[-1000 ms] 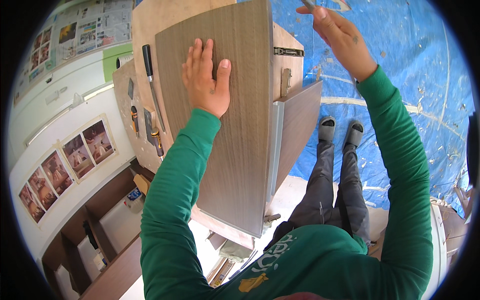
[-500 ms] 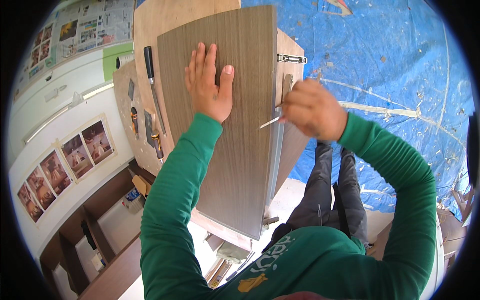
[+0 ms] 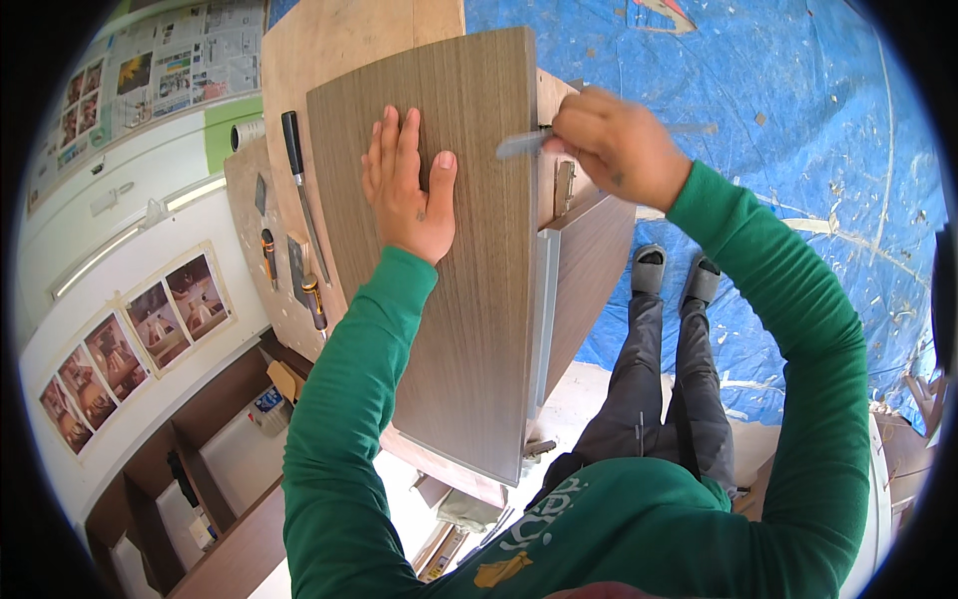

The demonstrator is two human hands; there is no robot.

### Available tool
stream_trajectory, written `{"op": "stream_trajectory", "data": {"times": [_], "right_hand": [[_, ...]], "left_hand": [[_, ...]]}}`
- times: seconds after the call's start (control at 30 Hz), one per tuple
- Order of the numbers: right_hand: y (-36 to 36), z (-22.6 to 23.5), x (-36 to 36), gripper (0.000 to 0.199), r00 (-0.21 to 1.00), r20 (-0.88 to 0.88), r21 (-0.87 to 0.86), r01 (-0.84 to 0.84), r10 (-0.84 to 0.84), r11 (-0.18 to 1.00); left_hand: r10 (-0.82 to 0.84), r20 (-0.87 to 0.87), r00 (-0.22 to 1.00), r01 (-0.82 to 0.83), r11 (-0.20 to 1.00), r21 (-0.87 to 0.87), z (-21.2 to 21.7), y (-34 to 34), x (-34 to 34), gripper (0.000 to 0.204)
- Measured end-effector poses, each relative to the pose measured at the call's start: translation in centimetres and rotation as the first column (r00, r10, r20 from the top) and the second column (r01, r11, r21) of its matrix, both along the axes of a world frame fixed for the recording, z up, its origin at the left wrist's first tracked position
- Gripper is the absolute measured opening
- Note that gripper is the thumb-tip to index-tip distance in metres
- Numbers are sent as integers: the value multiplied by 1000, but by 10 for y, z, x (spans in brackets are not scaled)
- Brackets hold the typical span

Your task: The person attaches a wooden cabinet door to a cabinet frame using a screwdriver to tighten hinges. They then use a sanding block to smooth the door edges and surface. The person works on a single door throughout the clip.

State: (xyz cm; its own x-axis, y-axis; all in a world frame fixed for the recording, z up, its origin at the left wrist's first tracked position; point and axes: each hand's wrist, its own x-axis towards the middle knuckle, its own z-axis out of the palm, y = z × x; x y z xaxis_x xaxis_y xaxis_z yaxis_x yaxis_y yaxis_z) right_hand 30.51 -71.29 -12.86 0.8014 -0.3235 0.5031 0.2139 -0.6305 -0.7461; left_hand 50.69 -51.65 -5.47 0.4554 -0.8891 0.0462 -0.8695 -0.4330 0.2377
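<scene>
My left hand (image 3: pixel 409 195) lies flat with fingers spread on a wood-grain brown panel (image 3: pixel 464 329). My right hand (image 3: pixel 624 145), closed, is at the panel's upper right edge. It grips a thin, flat, pale blade-like tool (image 3: pixel 517 146); one end reaches over the panel's edge and the other sticks out past the hand. Motion smears the tool, so its exact kind does not show. Below that hand is a small metal hinge piece (image 3: pixel 565 185) on the wooden side. A light grey strip (image 3: pixel 545 299) runs along the panel's right side.
Left of the panel lie a long black-handled file (image 3: pixel 291 145) and two screwdrivers (image 3: pixel 313 299). A brown compartment box (image 3: pixel 215 479) sits lower left, near photos (image 3: pixel 135 344) on a white board. My feet (image 3: pixel 649 270) stand on a blue tarp (image 3: pixel 778 90) scattered with scraps.
My right hand has moved up along the panel's edge with the tool, now covering the upper hinge. My left hand stays flat on the panel. The view has shifted slightly.
</scene>
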Motion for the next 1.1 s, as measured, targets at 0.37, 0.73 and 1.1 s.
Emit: {"op": "stream_trajectory", "data": {"times": [0.37,0.73,1.1], "right_hand": [[-75,-11,37,22,923,-124,139,380,-365,914],[78,8,-38,26,978,27,-2,-208,208,978],[-61,-5,40,29,889,-60,-20,455,-455,890]], "left_hand": [[-15,71,997,15,1000,3,1,-2,-1,61],[-7,-1,1000,7,1000,2,1,-3,-1,63],[-16,3,1000,16,1000,-6,-1,-4,3,63]]}}
